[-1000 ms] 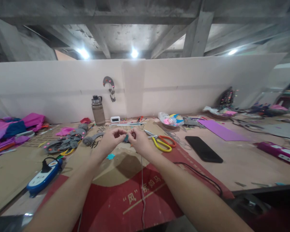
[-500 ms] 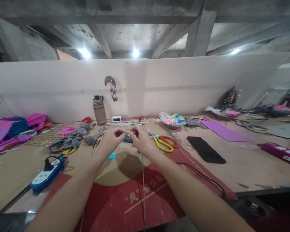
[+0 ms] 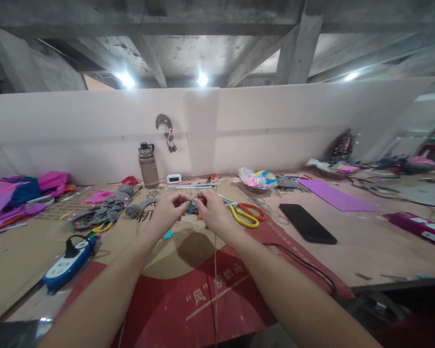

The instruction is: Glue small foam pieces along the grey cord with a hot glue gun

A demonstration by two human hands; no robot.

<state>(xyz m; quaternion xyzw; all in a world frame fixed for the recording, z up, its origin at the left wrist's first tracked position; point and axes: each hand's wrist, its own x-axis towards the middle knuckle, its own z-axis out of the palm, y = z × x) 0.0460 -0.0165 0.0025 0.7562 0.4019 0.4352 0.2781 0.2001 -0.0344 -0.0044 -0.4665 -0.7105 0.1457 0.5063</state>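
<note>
My left hand (image 3: 171, 209) and my right hand (image 3: 212, 210) meet over the middle of the table, thumbs and forefingers pinched, tips almost touching. A thin grey cord (image 3: 215, 280) hangs from beneath my right hand toward the front edge. Another fine strand shows beside my left wrist and again below that forearm. What sits exactly between the fingertips is too small to make out. Just behind the fingers lie small dark teal pieces (image 3: 192, 208), partly hidden. Scissors (image 3: 244, 215) with yellow and orange handles rest right of my right hand. A turquoise scrap (image 3: 168, 234) lies below my left hand.
At left are grey felt pieces (image 3: 101, 210), a blue power strip (image 3: 68, 266) and colourful fabric (image 3: 18, 193). A bottle (image 3: 148, 166) stands at the back. Rightward lie a black phone (image 3: 307, 223), a purple sheet (image 3: 335, 194) and a bowl (image 3: 258, 188) of wrapped bits.
The fingertips of my two hands have shifted slightly, still pinched close together. The whole view has moved a little; the things on the table lie as before.
</note>
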